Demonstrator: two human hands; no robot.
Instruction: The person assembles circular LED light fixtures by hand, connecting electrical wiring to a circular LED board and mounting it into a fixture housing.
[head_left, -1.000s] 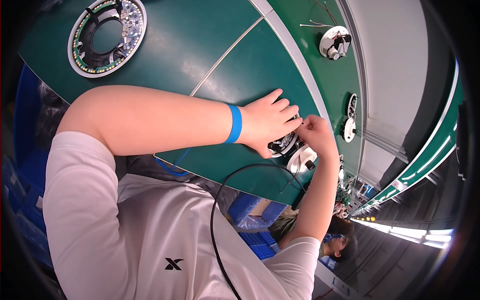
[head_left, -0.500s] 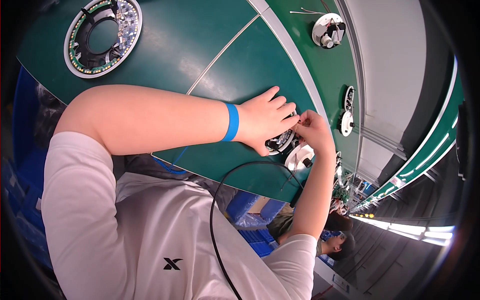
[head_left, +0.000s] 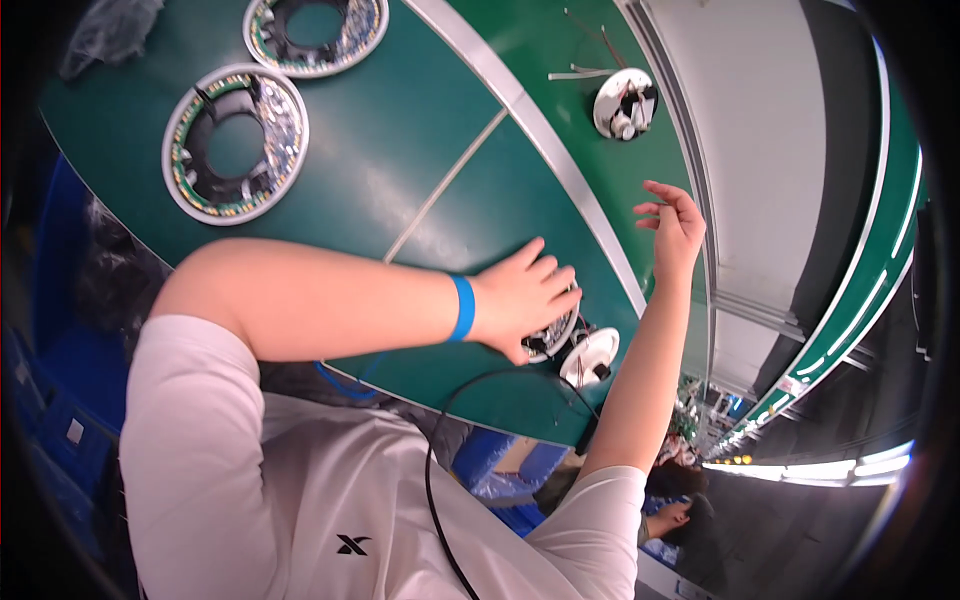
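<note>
My left hand (head_left: 527,300), with a blue wristband (head_left: 462,308) at the wrist, lies spread over a ring-shaped lamp assembly (head_left: 556,338). The hand hides much of that ring; small light parts show at its edge. Close beside it sits a white round cap (head_left: 590,356) with a dark fitting, and thin wires run between the two. My right hand (head_left: 674,225) is raised away from the assembly, over the green strip beyond the bench rail. Its fingers are apart and slightly bent; I make out nothing held in them.
Two larger ring lamps with circuit boards, one nearer (head_left: 236,145) and one farther (head_left: 315,38), lie on the green bench (head_left: 420,160). A white round unit with wires (head_left: 626,104) sits beyond the metal rail (head_left: 540,125). A black cable (head_left: 430,480) crosses my shirt. Another person (head_left: 670,515) is at right.
My right hand has left the ring and moved away to the far right, its fingers opening from a pinch. My left hand stays on the ring. The view has shifted, showing a second large ring.
</note>
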